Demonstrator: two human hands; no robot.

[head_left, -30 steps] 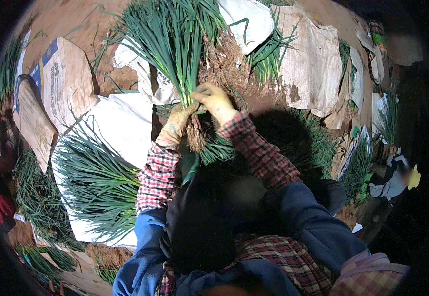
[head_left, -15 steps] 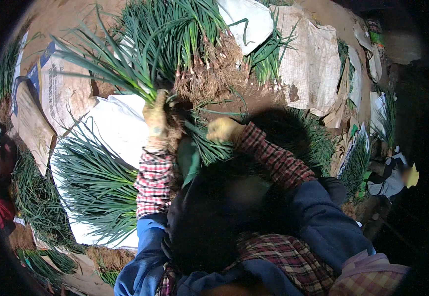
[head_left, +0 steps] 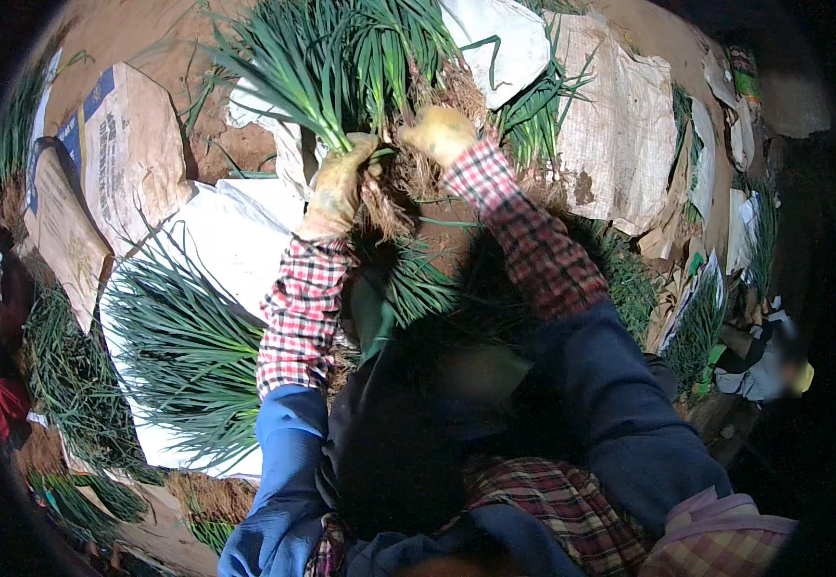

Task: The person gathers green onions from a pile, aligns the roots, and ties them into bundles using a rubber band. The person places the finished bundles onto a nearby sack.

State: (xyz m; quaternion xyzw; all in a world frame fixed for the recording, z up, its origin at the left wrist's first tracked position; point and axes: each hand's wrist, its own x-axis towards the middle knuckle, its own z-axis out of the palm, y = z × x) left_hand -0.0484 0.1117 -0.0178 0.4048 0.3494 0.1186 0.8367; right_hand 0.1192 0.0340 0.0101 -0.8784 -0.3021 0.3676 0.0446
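My left hand (head_left: 341, 188), in a yellowish work glove, is closed around the lower stems of a bunch of green onions (head_left: 312, 91). Their leaves fan up and left, and brown roots hang below the fist. My right hand (head_left: 440, 135), gloved alike, is curled at the root end of a large heap of green onions (head_left: 380, 38), just right of my left hand. Its fingertips are hidden, so what they grip cannot be made out. Below, between my legs, lie loose green leaves (head_left: 418, 284).
On a white sheet (head_left: 226, 221) at left rests another spread of green onions (head_left: 187, 346). Brown paper sacks (head_left: 134, 144) lie farther left. A pale woven sack (head_left: 615, 125) covers onions at right. Another person (head_left: 760, 361) is at the far right; red clothing (head_left: 0, 375) shows at the left edge.
My right hand has moved up and left from above the loose leaves to the heap's roots. My left hand has shifted up and right with its bunch, which swung more upright.
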